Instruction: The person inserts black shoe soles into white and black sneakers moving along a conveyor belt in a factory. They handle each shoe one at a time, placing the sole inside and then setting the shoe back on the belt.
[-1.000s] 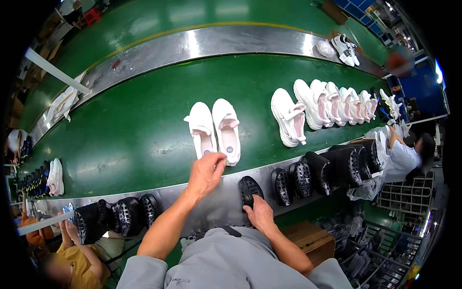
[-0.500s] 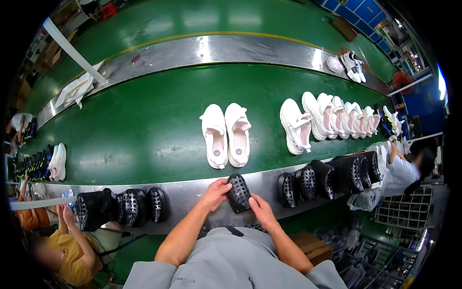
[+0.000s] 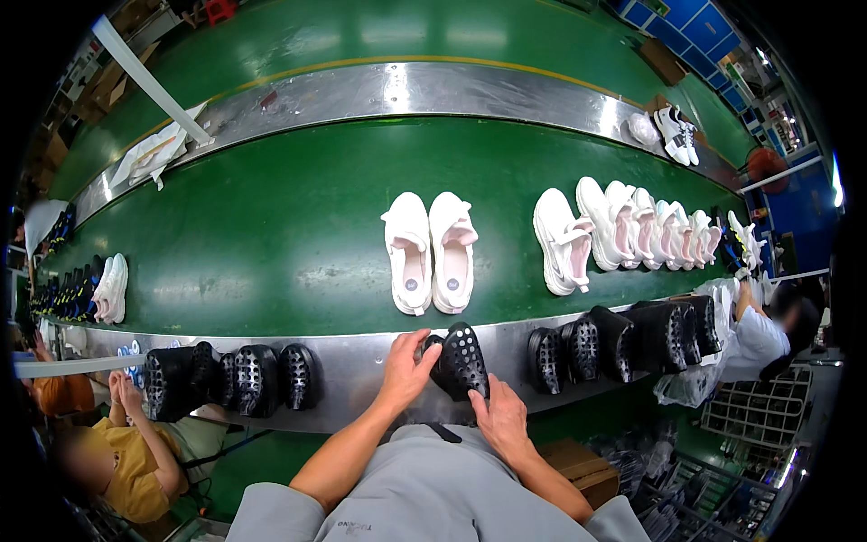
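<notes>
In front of my waist, over the metal ledge, I hold black perforated shoe inserts [image 3: 464, 358] shaped like a shoe's toe. A second dark piece shows against its left side, partly hidden, so two seem to be nested together. My left hand [image 3: 403, 370] grips the left side, with thumb and fingers pinched on it. At the lower right edge, my right hand [image 3: 502, 414] holds it between thumb and fingers. Just beyond, a pair of white slip-on sneakers [image 3: 408, 266] with pink lining stands upright on the green belt [image 3: 271, 217], toes pointing away.
More black inserts stand along the metal ledge [image 3: 352, 397], left [image 3: 257, 379] and right [image 3: 582, 348]. A row of white sneakers [image 3: 562, 239] lies on the belt at right; other shoes [image 3: 111, 289] sit far left. People work at both sides.
The black inserts have turned in my hands, and a second dark piece now shows at the left. My right hand has shifted slightly right and down. The view has shifted slightly.
</notes>
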The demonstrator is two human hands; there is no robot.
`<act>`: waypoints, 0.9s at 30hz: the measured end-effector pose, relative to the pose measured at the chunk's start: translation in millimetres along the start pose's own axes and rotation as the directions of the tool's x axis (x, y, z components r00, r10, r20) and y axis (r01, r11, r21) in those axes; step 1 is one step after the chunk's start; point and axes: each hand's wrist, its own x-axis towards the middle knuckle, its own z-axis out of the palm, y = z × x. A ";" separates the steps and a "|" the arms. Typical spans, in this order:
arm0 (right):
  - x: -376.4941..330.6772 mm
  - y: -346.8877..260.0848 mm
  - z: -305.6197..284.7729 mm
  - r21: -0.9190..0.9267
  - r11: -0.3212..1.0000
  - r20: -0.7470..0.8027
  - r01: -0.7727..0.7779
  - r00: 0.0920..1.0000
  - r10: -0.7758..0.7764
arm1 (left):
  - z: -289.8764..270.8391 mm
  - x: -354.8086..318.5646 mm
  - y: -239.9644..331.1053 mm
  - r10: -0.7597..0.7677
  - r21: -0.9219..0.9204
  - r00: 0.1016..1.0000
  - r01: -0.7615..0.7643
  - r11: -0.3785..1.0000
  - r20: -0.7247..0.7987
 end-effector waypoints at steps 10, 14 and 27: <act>60.9 -52.7 -20.1 0.236 0.972 0.232 0.014 0.970 -0.070 | -18.1 38.8 52.1 -0.165 -0.736 0.975 0.222 0.640 0.150; 104.6 -54.1 -11.9 0.264 0.958 0.291 -0.108 0.956 0.027 | -39.2 91.6 32.5 0.063 0.150 0.918 -0.004 0.989 -0.392; 218.0 -96.0 64.7 -0.221 0.970 0.044 0.098 0.995 -0.091 | -82.2 185.9 43.3 0.391 0.471 0.912 -0.400 0.786 0.121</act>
